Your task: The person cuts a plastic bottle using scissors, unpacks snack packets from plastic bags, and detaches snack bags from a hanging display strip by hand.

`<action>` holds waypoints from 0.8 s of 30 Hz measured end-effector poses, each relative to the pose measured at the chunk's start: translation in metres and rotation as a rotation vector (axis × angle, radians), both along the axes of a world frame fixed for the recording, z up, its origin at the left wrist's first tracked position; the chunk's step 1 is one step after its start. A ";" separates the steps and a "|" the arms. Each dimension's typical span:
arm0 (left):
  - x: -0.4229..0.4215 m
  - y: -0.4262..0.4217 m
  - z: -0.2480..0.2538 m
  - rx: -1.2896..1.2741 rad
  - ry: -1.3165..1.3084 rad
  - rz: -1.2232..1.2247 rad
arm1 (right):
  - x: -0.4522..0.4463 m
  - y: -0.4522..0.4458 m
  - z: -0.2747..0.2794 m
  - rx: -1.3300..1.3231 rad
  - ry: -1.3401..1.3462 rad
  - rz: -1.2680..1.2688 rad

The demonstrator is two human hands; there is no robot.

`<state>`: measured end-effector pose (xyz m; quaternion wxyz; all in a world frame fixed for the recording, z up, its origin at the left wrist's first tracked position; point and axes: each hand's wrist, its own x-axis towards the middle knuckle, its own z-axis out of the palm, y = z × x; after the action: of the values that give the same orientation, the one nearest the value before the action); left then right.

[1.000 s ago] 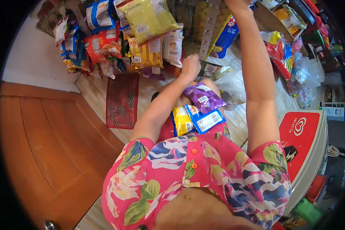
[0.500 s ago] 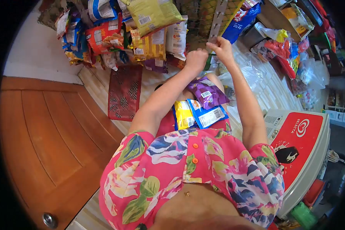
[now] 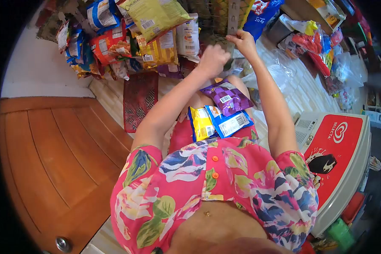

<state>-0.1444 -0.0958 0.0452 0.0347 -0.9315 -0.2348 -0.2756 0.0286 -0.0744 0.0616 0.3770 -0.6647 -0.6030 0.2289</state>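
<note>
My left hand [image 3: 214, 61] is closed in a fist just below the lower end of a pale strip with holes [image 3: 233, 19]; what it holds, if anything, is hidden. Thumb and forefinger of my right hand [image 3: 244, 43] are pinched at that strip's lower end. Across my lap lie a purple checkered snack pack [image 3: 230, 98], a blue pack with a white label [image 3: 231, 122] and a yellow snack pack [image 3: 203, 123]. Beyond my left hand hang several snack packs, among them a yellow-green one [image 3: 156, 19], a red one [image 3: 110, 45] and a white one [image 3: 187, 38].
A wooden door [image 3: 59, 156] fills the left side. To the right stands a red and white freezer [image 3: 334, 148]. Clear plastic bags [image 3: 275, 74] lie on the floor, a patterned red mat [image 3: 140, 101] left of my legs. A blue sack [image 3: 262, 17] stands behind my right hand.
My left hand has moved slightly down and away from the right hand, widening the gap between them. My right hand stays at the strip's end. The whole view has shifted slightly.
</note>
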 end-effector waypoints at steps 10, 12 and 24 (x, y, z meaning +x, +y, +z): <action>0.004 -0.018 -0.063 -0.492 0.263 0.053 | 0.016 -0.012 -0.049 0.101 -0.076 -0.103; 0.008 -0.012 -0.070 -0.547 0.320 0.082 | 0.023 -0.017 -0.065 -0.067 -0.074 -0.069; 0.017 0.008 -0.105 -0.770 0.394 0.294 | 0.012 -0.021 -0.151 0.042 -0.412 0.200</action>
<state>-0.1274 -0.0876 -0.0597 -0.2314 -0.8680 -0.4389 0.0219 0.0409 -0.0950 -0.0899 0.2350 -0.6263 -0.7348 0.1118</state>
